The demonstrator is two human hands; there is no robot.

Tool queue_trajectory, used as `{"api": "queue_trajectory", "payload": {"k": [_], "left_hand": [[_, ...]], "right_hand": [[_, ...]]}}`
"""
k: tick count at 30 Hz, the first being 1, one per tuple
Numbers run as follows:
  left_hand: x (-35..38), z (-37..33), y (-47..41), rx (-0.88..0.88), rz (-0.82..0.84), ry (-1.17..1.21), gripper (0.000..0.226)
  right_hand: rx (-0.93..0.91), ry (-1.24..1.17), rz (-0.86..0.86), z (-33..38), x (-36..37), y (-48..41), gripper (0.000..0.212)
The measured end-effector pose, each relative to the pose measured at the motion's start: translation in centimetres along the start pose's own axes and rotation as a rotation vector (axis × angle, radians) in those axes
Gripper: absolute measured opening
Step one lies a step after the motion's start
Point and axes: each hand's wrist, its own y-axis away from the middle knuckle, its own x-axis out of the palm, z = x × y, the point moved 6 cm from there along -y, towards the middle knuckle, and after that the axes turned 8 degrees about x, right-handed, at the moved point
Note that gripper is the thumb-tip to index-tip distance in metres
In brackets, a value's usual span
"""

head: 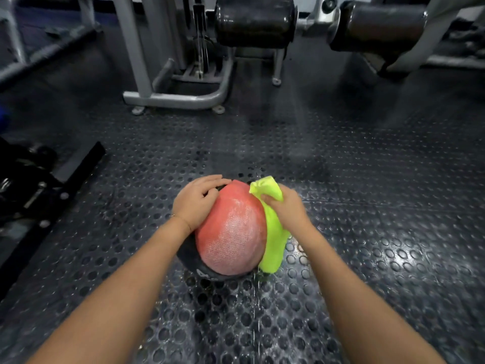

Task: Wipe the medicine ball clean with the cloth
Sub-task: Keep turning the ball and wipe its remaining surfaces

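My two bare forearms reach in from the bottom of the frame to a medicine ball (231,232) just below the centre of the picture. The ball sits on a dark rubber floor (367,179) covered in round raised studs. Its upper face is a textured red panel with a pale sheen, and its lower edge is black with white print that I cannot read.

My left hand (195,203) lies on the ball's upper left side. The palm rests against it and the fingers are spread over the top, not closed round anything. A thin bracelet (181,219) circles that wrist.

My right hand (288,208) is closed around a bright yellow-green cloth (273,237), bunching it in my fingers. It presses the cloth against the ball's right side. One end of the cloth sticks up above my knuckles. The rest hangs down along the ball to the floor.

Across the top of the frame stands a grey steel gym machine (170,97), with its curved base tube on the floor. Two black roller pads (254,21) sit above it. At the left edge lies dark equipment with a black bar (76,169), too shadowed to identify.
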Motion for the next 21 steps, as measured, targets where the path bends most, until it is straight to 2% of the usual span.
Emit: {"api": "queue_trajectory", "payload": {"k": [3,7,9,12,15,18,21], "left_hand": [[-0.6,0.8,0.4,-0.039,-0.039,0.049,0.034],[-1.7,2.6,0.1,-0.117,-0.085,0.182,0.035],[-2.0,2.7,0.0,-0.123,-0.095,0.218,0.035],[-1.7,2.2,0.1,-0.096,-0.069,0.156,0.033],[-1.5,2.2,-0.3,-0.128,-0.075,0.072,0.029],[-1.6,2.6,-1.2,-0.209,-0.079,0.09,0.029],[-1.7,2.5,-1.8,-0.202,-0.04,0.086,0.029]], "right_hand": [[-0.039,-0.064,0.024,0.1,0.7,0.6,0.019],[-0.117,-0.169,0.097,-0.9,1.9,6.4,0.027],[-0.129,-0.151,0.072,-0.8,2.0,6.4,0.028],[-0.058,-0.107,-0.004,0.0,1.4,2.5,0.016],[-0.028,-0.107,-0.005,0.7,1.7,0.4,0.014],[-0.046,-0.149,-0.034,-0.2,2.1,3.6,0.008],[-0.107,-0.164,-0.026,-1.1,1.9,6.7,0.015]]}}
